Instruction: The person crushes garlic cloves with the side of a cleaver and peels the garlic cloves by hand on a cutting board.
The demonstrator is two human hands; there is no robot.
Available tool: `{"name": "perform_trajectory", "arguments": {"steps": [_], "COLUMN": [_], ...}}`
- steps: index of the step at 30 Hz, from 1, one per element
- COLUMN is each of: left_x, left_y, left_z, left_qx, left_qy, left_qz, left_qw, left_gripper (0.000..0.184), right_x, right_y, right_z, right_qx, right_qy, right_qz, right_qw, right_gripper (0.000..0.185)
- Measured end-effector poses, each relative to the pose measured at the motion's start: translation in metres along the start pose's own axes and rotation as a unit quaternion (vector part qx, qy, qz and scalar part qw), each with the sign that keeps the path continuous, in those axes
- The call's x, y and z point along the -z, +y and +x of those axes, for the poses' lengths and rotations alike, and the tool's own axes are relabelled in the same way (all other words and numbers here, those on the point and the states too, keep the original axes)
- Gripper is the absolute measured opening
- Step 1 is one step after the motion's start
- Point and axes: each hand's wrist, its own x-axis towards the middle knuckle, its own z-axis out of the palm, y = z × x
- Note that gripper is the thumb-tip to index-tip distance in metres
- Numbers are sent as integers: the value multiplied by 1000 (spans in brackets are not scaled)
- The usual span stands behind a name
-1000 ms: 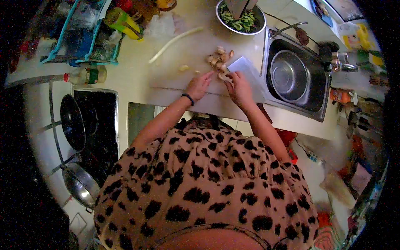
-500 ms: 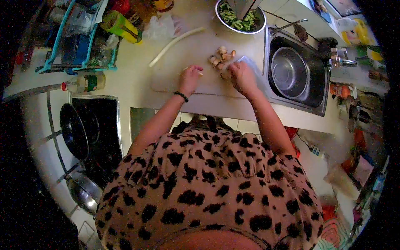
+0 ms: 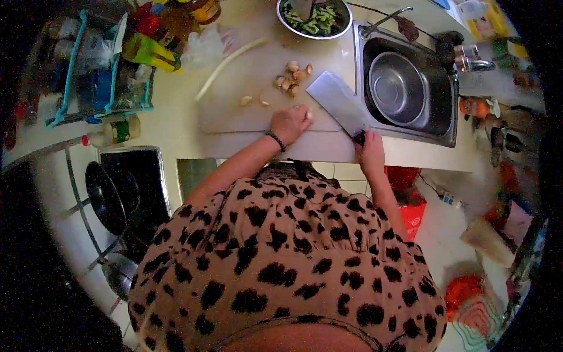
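My right hand (image 3: 370, 151) grips the dark handle of a cleaver (image 3: 339, 101) near the counter's front edge. Its broad blade lies flat-looking over the right side of the cutting board (image 3: 226, 120), tip pointing away and left. My left hand (image 3: 288, 124), with a dark beaded bracelet at the wrist, is closed over the front of the board, left of the blade. A small pale bit, apparently a garlic clove (image 3: 309, 114), shows at its fingertips. Beyond it sits a pile of brownish unpeeled garlic cloves (image 3: 293, 78). Two pale pieces (image 3: 247, 101) lie to the left.
A long pale stalk (image 3: 226, 66) crosses the board's left edge. Behind stands a bowl of chopped greens (image 3: 316, 26). The sink (image 3: 450, 132) holds a metal basin (image 3: 400, 88). At left are a bottle (image 3: 123, 130), a teal rack (image 3: 63, 97) and a stove with a black pan (image 3: 105, 196).
My right hand has moved down and right, and the cleaver blade now shows plainly in front of it. My left hand has shifted right and nearer, uncovering two pale pieces. The view has shifted slightly.
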Motion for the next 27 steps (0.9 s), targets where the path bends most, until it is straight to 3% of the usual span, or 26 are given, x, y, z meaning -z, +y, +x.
{"name": "perform_trajectory", "arguments": {"steps": [2,6,8,9,11,13,15,19,21,24,27], "left_x": [-5,-9,-22,-22,-17,-12,-13,-19,-31,-37,-38], "left_y": [1,-2,-24,-28,-26,-12,6,30,24,18,13], "left_z": [2,11,14,18,27,31,37,33,30,36,35], "left_qx": [-3,-49,-93,-138,-122,-112,-26,18,-29,9,-27], "left_qy": [8,17,-10,-36,-57,-79,-42,35,129,61,56], "left_qz": [4,-28,-25,-23,-10,6,19,-2,-43,18,55], "left_qw": [1000,998,995,990,991,991,999,999,990,998,997], "left_gripper": [24,31,26,21,22,23,21,20,23,26,27], "right_x": [1,17,41,46,56,70,85,64,53,52,52], "right_y": [11,15,-4,-6,-12,-25,-43,-37,-39,-42,-42], "right_z": [7,3,-5,-9,-17,-21,-12,1,-3,-9,-12], "right_qx": [112,165,14,15,-55,-33,-9,23,52,106,131], "right_qy": [-35,33,28,27,40,79,87,36,22,5,3], "right_qz": [27,40,234,234,294,280,437,295,239,181,161], "right_qw": [993,985,972,972,953,956,895,955,969,978,978], "right_gripper": [43,38,32,32,27,26,22,27,29,33,35]}}
